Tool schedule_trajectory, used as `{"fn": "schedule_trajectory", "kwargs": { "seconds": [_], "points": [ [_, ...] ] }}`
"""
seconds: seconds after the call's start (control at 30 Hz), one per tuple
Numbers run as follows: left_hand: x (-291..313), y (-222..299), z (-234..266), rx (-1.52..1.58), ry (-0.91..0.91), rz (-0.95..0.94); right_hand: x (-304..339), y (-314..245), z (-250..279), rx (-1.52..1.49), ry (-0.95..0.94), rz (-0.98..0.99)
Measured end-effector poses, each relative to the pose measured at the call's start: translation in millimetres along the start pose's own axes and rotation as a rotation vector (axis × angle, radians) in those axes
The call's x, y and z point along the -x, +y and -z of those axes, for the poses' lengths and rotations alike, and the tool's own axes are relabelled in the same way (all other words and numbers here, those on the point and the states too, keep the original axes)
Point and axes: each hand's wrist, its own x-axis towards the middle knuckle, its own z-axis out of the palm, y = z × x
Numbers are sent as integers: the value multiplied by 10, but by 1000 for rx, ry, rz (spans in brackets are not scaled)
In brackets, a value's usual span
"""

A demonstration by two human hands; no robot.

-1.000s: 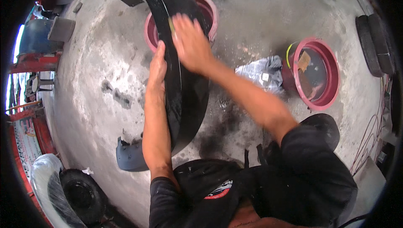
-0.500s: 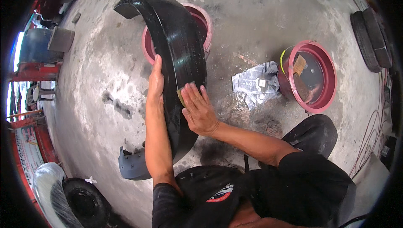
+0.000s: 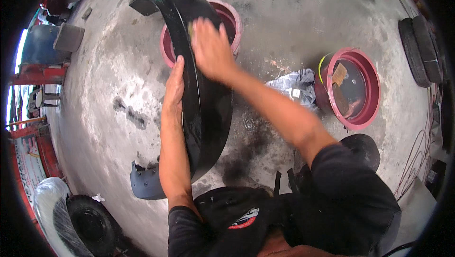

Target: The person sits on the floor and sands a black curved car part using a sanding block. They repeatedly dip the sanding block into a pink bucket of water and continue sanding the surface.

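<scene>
A long, curved, glossy black fender [image 3: 213, 119] lies across a pink tub [image 3: 237, 34], its near end close to my body. My left hand [image 3: 176, 84] is closed on its left edge, thumb pointing up along the rim. Over the upper part of the fender, my right hand [image 3: 211, 51] presses a small yellow-green pad [image 3: 191, 28] to the surface. Motion blurs these fingers, and most of the pad is hidden under them. A dark grey end piece with small holes [image 3: 147, 183] shows beside my left forearm; its join with the fender is hidden.
A second pink tub [image 3: 375, 84] at the right holds water and brown pieces. Beside it lies a crumpled printed sheet [image 3: 294, 86] on the wet concrete floor. Tyres [image 3: 412, 51] lie at the far right; a wheel [image 3: 92, 224] and a plastic-wrapped part [image 3: 52, 209] are at lower left.
My right hand has slid up and slightly left along the fender with the pad, from its middle to its upper part. My left hand keeps its hold on the edge.
</scene>
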Motion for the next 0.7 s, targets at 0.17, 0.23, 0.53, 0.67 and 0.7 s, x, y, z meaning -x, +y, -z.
{"fn": "schedule_trajectory", "kwargs": {
  "seconds": [0.17, 0.23, 0.53, 0.67, 0.7],
  "points": [
    [183, 190, -145, -81, 2, 34, 731, -357, 173, -220, 7, -185],
    [72, 132, -181, -98, 45, -1, 1895, -743, 407, -362, -74, -258],
    [10, 85, -119, -168, 137, -44, 1122, -419, 271, -316, 5, -349],
    [149, 145, -301, 7, 8, 2, 1651, -636, 323, -385, -58, -430],
    [168, 163, -304, -4, 19, 11, 1303, -474, 210, -332, 18, -449]
  ]
}}
